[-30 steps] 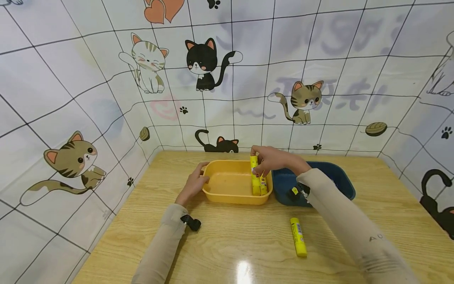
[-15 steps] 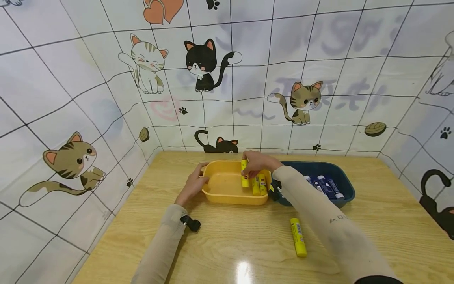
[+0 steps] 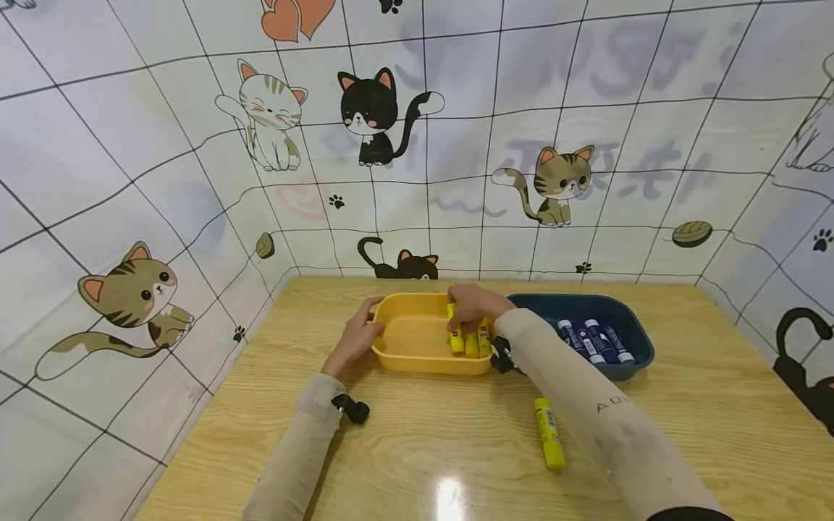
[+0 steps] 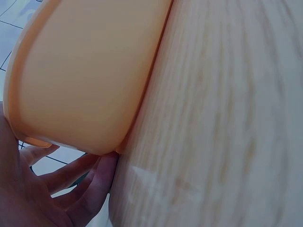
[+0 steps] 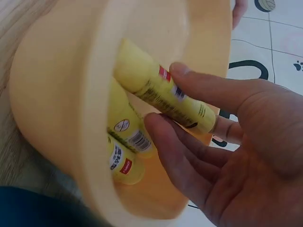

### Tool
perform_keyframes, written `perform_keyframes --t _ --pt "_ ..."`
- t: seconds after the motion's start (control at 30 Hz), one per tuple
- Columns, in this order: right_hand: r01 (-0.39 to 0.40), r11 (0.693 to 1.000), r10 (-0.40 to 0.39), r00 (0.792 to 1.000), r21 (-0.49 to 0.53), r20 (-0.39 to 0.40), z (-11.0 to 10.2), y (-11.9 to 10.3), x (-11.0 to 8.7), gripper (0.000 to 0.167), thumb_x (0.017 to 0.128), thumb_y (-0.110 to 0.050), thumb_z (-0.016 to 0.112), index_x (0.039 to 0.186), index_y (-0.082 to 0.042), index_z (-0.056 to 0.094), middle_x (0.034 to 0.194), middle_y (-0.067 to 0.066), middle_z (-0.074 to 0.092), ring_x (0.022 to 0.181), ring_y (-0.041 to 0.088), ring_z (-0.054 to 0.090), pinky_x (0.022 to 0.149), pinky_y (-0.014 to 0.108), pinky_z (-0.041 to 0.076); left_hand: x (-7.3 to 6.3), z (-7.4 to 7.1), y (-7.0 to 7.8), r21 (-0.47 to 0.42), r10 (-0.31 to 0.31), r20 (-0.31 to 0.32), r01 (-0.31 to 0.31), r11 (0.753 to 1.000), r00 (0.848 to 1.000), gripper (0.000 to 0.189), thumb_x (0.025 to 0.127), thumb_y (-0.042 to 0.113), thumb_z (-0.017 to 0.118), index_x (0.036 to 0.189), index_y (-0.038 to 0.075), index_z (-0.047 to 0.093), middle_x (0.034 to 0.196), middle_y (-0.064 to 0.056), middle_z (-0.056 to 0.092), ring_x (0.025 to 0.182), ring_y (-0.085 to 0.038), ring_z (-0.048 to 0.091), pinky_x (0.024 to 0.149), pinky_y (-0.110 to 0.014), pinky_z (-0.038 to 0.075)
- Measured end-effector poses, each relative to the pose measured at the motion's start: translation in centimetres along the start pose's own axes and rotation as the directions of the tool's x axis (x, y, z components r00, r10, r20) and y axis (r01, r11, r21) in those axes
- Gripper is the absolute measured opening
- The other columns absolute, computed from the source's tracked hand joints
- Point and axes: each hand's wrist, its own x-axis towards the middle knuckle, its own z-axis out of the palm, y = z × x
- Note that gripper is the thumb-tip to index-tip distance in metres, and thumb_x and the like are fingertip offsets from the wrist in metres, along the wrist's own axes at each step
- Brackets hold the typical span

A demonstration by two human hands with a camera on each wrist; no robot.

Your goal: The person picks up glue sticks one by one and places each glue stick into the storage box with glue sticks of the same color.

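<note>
My left hand [image 3: 357, 334] holds the left end of a yellow plastic bin [image 3: 423, 363], its thumb at the rim and, in the left wrist view, its fingers [image 4: 102, 177] against the outside. Over the bin's right half, my right hand [image 3: 474, 304] pinches a yellow glue stick [image 5: 158, 90] between thumb and fingers. That stick is inside the bin, tilted in the right wrist view. Two more yellow glue sticks lie at the bin's right end, the nearer one [image 5: 128, 123] right beside the held one and the other [image 5: 127, 163] against the end wall.
A dark blue bin [image 3: 622, 371] stands right of the yellow one, holding several blue-and-white tubes [image 3: 596, 340]. Another yellow glue stick [image 3: 550, 434] lies on the wooden table [image 3: 404, 441] in front. A cat-printed wall covering [image 3: 456, 159] rises behind.
My right hand first let go of a glue stick at the bin's right end, moved left to the one now held, and lowered it beside the other two. My left hand stayed on the bin.
</note>
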Motion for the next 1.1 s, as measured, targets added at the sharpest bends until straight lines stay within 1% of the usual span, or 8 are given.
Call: perform_keyframes --t 0.2,0.33,0.43,0.63,0.73,0.87,0.93,1.1 --pt "-0.045 0.997 0.046 0.999 -0.059 0.017 0.4 0.4 0.0 0.043 0.09 -0.027 0.08 0.119 -0.004 0.059 0.091 0.007 0.061 0.067 0.017 0.056 0.061 0.025 0.05 0.0 0.0 -0.1 -0.002 0.004 0.007 -0.004 1.0 1.0 0.068 0.088 0.012 0.054 0.155 0.022 0.045 0.126 -0.022 0.067 0.104 -0.032 0.066 0.08 -0.036 0.056" --pt "-0.06 0.998 0.061 0.996 -0.021 0.059 0.7 1.1 0.4 0.036 0.091 -0.027 0.079 0.113 -0.003 0.063 0.077 0.005 0.059 0.057 0.015 0.052 0.055 0.024 0.047 0.0 0.1 -0.3 -0.002 -0.005 0.008 0.005 1.0 1.0 0.068 0.088 0.013 0.055 0.155 0.023 0.045 0.126 -0.021 0.067 0.105 -0.033 0.066 0.081 -0.036 0.056" --pt "-0.051 0.999 0.05 0.995 0.01 0.085 0.8 1.5 0.6 0.03 0.093 -0.026 0.077 0.11 -0.003 0.066 0.071 0.004 0.058 0.053 0.014 0.05 0.053 0.023 0.045 0.0 0.1 -0.3 -0.006 -0.006 0.009 0.006 1.0 1.0 0.067 0.089 0.014 0.055 0.154 0.025 0.046 0.127 -0.02 0.067 0.106 -0.033 0.066 0.081 -0.036 0.056" --pt "-0.04 0.999 0.037 0.995 0.026 0.095 0.7 1.6 0.7 0.027 0.093 -0.025 0.076 0.107 -0.003 0.067 0.071 0.004 0.059 0.055 0.014 0.05 0.054 0.023 0.044 -0.1 0.0 -0.1 -0.015 0.0 0.012 0.0 1.0 1.0 0.067 0.09 0.014 0.054 0.155 0.024 0.045 0.126 -0.021 0.066 0.103 -0.033 0.066 0.079 -0.035 0.056" --pt "-0.03 1.0 0.03 0.995 0.005 0.091 0.5 1.5 0.7 0.033 0.094 -0.026 0.076 0.113 -0.001 0.066 0.074 0.005 0.06 0.058 0.015 0.054 0.055 0.024 0.047 -0.1 -0.1 -0.1 -0.015 0.002 0.01 -0.002 1.0 1.0 0.067 0.09 0.014 0.054 0.155 0.024 0.045 0.126 -0.021 0.066 0.103 -0.032 0.066 0.079 -0.035 0.056" --pt "0.023 0.999 -0.021 0.998 -0.031 0.066 -0.1 1.3 -0.1 0.055 0.094 -0.029 0.075 0.137 0.001 0.056 0.082 0.008 0.065 0.064 0.018 0.062 0.06 0.027 0.055 -0.1 0.0 0.0 -0.013 -0.001 0.01 0.001 1.0 1.0 0.066 0.09 0.014 0.055 0.154 0.025 0.045 0.126 -0.02 0.066 0.105 -0.032 0.066 0.079 -0.034 0.056" --pt "0.066 0.997 -0.064 0.997 -0.04 0.048 -0.7 1.1 -1.0 0.063 0.095 -0.029 0.074 0.145 0.0 0.05 0.087 0.012 0.069 0.067 0.023 0.067 0.063 0.032 0.059 -0.1 0.0 0.0 -0.015 -0.003 0.009 0.003 1.0 1.0 0.066 0.09 0.014 0.055 0.154 0.026 0.046 0.126 -0.02 0.066 0.104 -0.032 0.066 0.079 -0.034 0.056" --pt "0.181 0.983 -0.181 0.983 -0.04 0.019 -2.2 1.0 -4.2 0.059 0.097 -0.027 0.071 0.146 -0.002 0.049 0.094 0.021 0.074 0.07 0.032 0.072 0.066 0.041 0.061 0.0 0.0 -0.3 -0.019 -0.004 0.007 0.004 1.0 1.0 0.066 0.089 0.014 0.055 0.154 0.027 0.045 0.125 -0.02 0.066 0.1 -0.03 0.066 0.077 -0.033 0.055"
